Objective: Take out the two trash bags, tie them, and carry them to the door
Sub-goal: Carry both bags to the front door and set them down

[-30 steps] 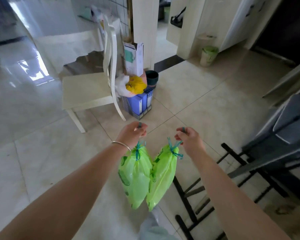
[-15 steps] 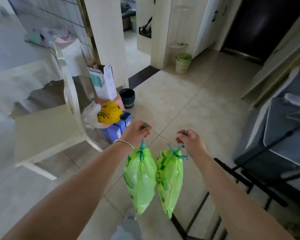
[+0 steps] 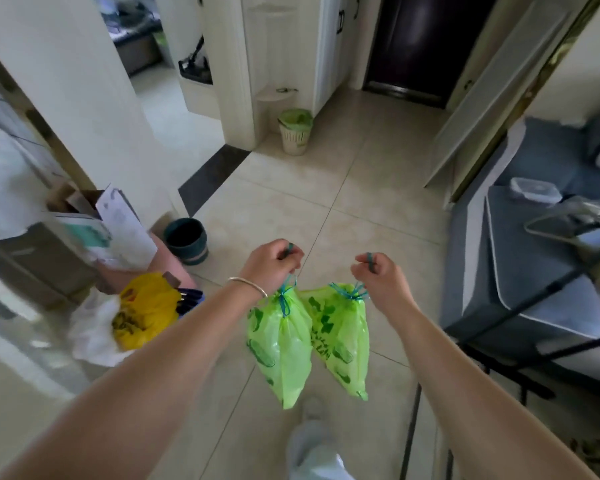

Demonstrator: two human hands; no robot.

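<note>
Well, each hand grips one bag's blue drawstring: left hand (image 3: 272,261), right hand (image 3: 381,277); green printed bags (image 3: 281,344) (image 3: 340,337) hang cinched, touching.

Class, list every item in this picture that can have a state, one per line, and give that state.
left trash bag: tied, hanging from left hand
right trash bag: tied, hanging from right hand
waste bin: upright, lined with green bag
dark door: closed
teal pot: upright
</note>
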